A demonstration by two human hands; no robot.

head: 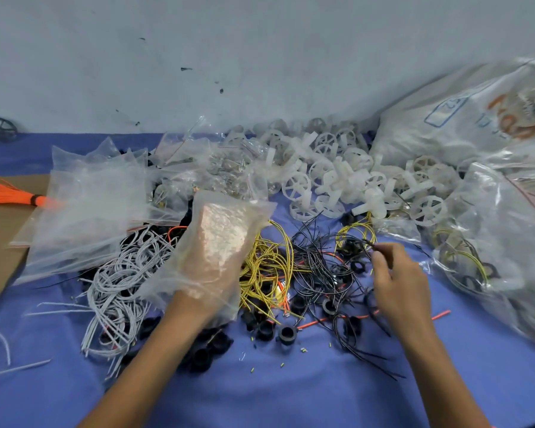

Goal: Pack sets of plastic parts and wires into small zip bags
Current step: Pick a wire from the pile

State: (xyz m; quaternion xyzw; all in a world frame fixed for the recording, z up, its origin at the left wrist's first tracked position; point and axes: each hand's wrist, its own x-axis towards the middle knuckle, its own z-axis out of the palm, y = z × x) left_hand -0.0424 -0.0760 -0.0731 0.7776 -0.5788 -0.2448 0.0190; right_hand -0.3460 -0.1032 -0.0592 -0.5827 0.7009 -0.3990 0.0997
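Pinching a thin black wire (pixel 367 242) at its fingertips is the right hand (pixel 399 282); the left hand (pixel 210 257) lies straight-fingered inside a clear plastic zip bag (pixel 250 211).

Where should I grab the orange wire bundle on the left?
Probably pinch the orange bundle at its dark band, where the strands are tied; left of it they fan loose. Come from above, since clear bags cover its right end.
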